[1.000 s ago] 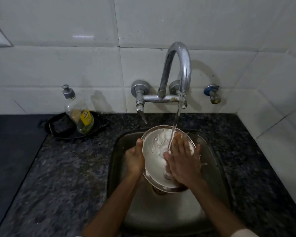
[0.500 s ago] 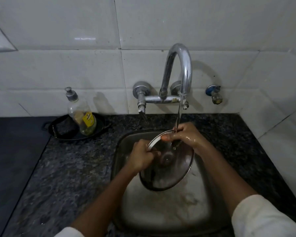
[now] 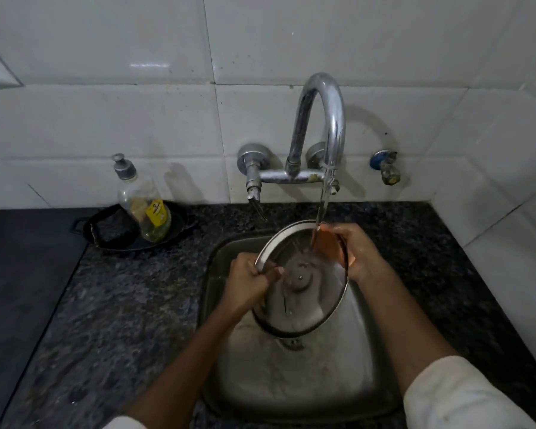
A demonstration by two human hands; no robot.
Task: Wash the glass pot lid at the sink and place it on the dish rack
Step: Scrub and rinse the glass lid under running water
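Observation:
The round glass pot lid (image 3: 304,305) with a metal rim is held tilted over the steel sink (image 3: 291,376), its underside toward me and the knob fitting at its centre. My left hand (image 3: 248,280) grips the lid's left rim. My right hand (image 3: 353,252) holds the upper right rim, its fingers showing through the glass. Water runs from the chrome tap (image 3: 319,131) onto the lid's top edge beside my right fingers. No dish rack is in view.
A clear soap bottle (image 3: 144,202) stands in a black dish (image 3: 112,230) on the dark granite counter (image 3: 121,305) left of the sink. A small blue valve (image 3: 384,167) sticks out of the white tiled wall on the right.
A second ago the lid was soapy and my right palm was rubbing its face. Now the foam is gone, the glass is transparent, and my right hand has shifted to the upper right rim.

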